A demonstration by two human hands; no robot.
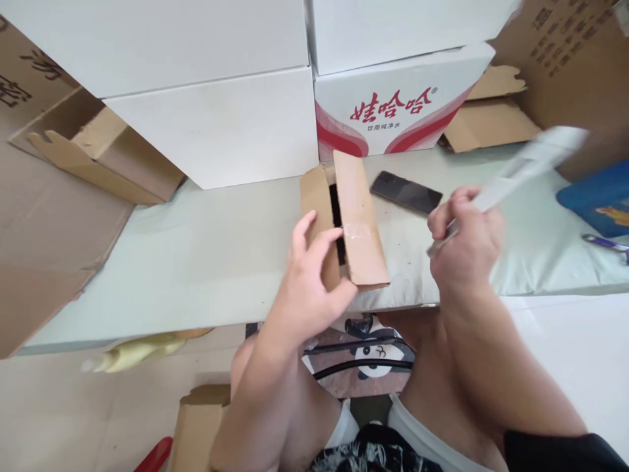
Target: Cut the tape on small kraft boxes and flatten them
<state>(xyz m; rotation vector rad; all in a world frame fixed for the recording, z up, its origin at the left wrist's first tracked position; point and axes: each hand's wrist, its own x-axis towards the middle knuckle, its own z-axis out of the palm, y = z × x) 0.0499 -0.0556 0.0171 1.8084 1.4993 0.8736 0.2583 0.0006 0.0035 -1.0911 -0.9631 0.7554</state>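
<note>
A small brown cardboard box (366, 246) stands on the pale green table cover in front of me, its top flaps parted over a dark gap. Clear tape shows on its right flap. My left hand (307, 282) is at the box's left and front, fingers spread, with a fingertip at the gap beside the taped flap. To the right of the box, my right hand (466, 236) is closed around a long, flat, white-grey tool (533, 164), raised above the table. Motion blurs this tool, and its exact kind is unclear; a narrow end sticks out below my fist.
A dark phone (407, 192) lies right of the box. White cartons (211, 131) and a red-lettered carton (393, 118) stand behind. Open cardboard boxes flank both sides. At the right are a blue object (597, 203) and a pen (604, 242). The table's front edge (167, 337) is above my knees.
</note>
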